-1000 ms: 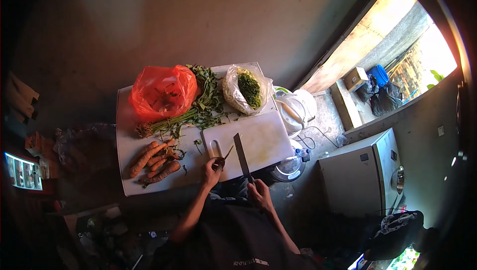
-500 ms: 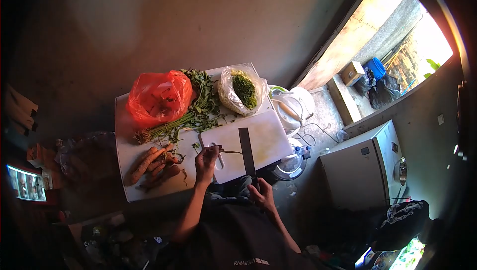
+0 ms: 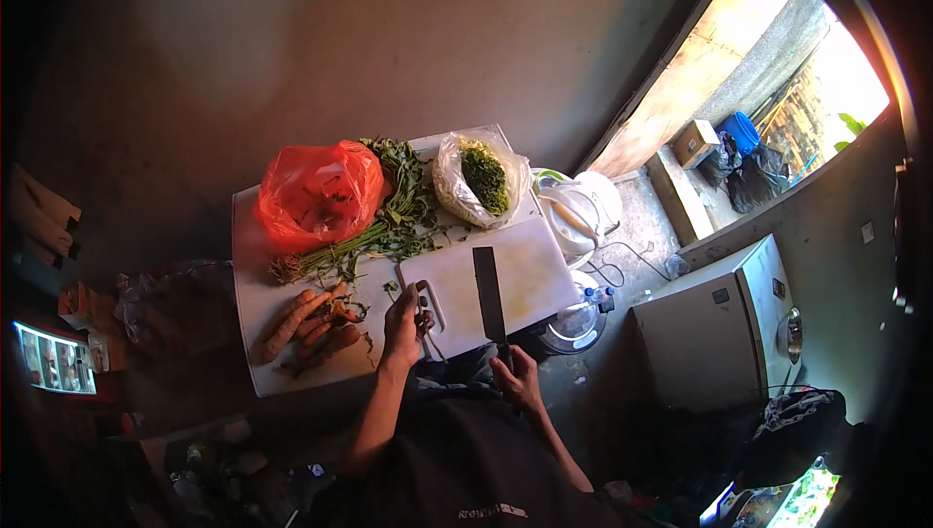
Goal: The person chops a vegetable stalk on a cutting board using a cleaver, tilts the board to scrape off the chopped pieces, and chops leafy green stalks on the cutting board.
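My right hand (image 3: 518, 377) is wrapped round the handle of a cleaver (image 3: 490, 293), whose broad blade points away over the white cutting board (image 3: 530, 261). At the board's handle end, my left hand (image 3: 402, 326) has its fingers curled round a thin stem or scrap (image 3: 434, 345), too small to name. Several carrots (image 3: 292, 322) lie to the left of that hand. Behind them are a bunch of leafy green stems (image 3: 345, 246) and an open red plastic bag (image 3: 316, 199). A clear bag (image 3: 478, 180) of chopped greens stands behind the board.
The white table (image 3: 255, 280) stands against a wall. To its right are a white appliance (image 3: 573, 212) with a cord and a round lidded container (image 3: 575, 326). A small white fridge (image 3: 705, 334) stands farther right, near a doorway with a box (image 3: 695, 142) and black bags.
My left hand has moved slightly up and left, and the thin stem it held out toward the blade now hangs down beside the fingers. The cleaver has swung from tilted to nearly upright in view.
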The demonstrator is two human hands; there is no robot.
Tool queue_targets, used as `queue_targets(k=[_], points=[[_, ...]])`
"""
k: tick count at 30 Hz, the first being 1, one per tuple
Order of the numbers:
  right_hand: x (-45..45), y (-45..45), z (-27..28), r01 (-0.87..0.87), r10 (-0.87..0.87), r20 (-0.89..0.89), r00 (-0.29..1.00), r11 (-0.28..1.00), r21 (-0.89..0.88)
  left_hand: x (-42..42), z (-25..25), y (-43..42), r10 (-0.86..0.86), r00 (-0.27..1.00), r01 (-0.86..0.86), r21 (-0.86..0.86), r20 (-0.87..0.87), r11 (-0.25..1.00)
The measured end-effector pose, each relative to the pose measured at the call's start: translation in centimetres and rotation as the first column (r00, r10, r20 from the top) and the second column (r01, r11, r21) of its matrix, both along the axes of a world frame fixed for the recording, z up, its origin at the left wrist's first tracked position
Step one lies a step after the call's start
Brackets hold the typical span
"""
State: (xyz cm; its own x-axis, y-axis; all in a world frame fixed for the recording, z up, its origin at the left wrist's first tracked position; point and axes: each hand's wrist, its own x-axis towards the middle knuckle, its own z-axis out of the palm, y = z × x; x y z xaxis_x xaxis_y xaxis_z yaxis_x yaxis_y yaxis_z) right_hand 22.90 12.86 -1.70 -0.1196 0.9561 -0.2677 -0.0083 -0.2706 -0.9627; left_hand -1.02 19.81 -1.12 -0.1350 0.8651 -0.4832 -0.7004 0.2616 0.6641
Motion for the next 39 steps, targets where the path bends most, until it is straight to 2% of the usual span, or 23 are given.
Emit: queue_targets(k=[1, 3, 5, 7, 8, 11, 15, 17, 24, 26, 29, 33, 35, 39], points=[[0.0, 0.0, -0.6, -0.009, 0.009, 0.014, 1.0, 1.0, 0.026, -0.2, -1.1, -0.3, 0.001, 1.0, -0.001, 0.0, 0.0, 1.0], [0.1, -0.1, -1.2, -0.019, 0.017, 0.03, 0.999, 0.998, 0.054, -0.6, -2.7, -0.9, -0.127, 0.983, 0.12, 0.062, 0.136, 0.991], [0.1, -0.1, -1.5, -0.039, 0.036, 0.048, 0.998, 0.998, 0.052, -0.5, -3.6, -1.6, -0.179, 0.978, 0.172, 0.071, 0.105, 0.982], [0.0, -0.2, -1.5, -0.034, 0.032, 0.045, 0.998, 0.998, 0.046, 0.4, -3.2, -2.1, -0.141, 0.988, 0.146, -0.076, 0.064, 0.986], [0.0, -0.3, -1.5, -0.029, 0.027, 0.041, 0.999, 0.999, 0.037, 0.2, -4.8, -2.4, -0.202, 0.977, 0.201, 0.023, 0.067, 0.979], [0.1, -0.2, -1.3, -0.048, 0.045, 0.05, 0.998, 0.997, 0.068, 1.2, -1.6, -2.7, -0.21, 0.978, 0.21, 0.047, -0.002, 0.977], [0.4, -0.1, -0.2, -0.064, 0.063, 0.019, 0.998, 0.997, 0.032, 0.5, -1.2, -2.6, -0.316, 0.947, 0.316, -0.011, -0.06, 0.949], [0.3, -0.1, 0.3, -0.038, 0.038, -0.01, 0.999, 0.998, 0.05, 0.4, -1.2, -2.4, -0.355, 0.923, 0.347, -0.078, -0.148, 0.935], [0.3, 0.1, 1.0, 0.005, -0.004, -0.028, 1.0, 0.998, 0.062, 0.9, -2.7, -2.1, -0.309, 0.934, 0.327, 0.078, -0.181, 0.942], [0.4, 0.0, 1.0, 0.041, -0.04, -0.03, 0.999, 0.999, 0.021, 1.1, -0.8, -2.3, -0.387, 0.92, 0.391, 0.104, -0.059, 0.914], [0.5, 0.1, 1.3, 0.06, -0.06, -0.062, 0.996, 0.998, 0.002, 1.2, 1.1, -2.4, -0.425, 0.905, 0.421, 0.122, 0.008, 0.899], [0.7, 0.0, 1.6, 0.071, -0.074, -0.101, 0.992, 0.997, -0.035, 1.0, 0.6, -2.3, -0.441, 0.892, 0.448, 0.064, -0.098, 0.892], [0.9, 0.1, 1.0, 0.048, -0.047, -0.071, 0.996, 0.999, 0.015, 0.9, -1.0, -2.3, -0.416, 0.887, 0.425, 0.0, -0.199, 0.905], [0.9, 0.2, 1.1, 0.042, -0.041, -0.037, 0.998, 0.998, 0.037, 1.0, -0.8, -2.3, -0.373, 0.911, 0.373, -0.036, -0.173, 0.927]])
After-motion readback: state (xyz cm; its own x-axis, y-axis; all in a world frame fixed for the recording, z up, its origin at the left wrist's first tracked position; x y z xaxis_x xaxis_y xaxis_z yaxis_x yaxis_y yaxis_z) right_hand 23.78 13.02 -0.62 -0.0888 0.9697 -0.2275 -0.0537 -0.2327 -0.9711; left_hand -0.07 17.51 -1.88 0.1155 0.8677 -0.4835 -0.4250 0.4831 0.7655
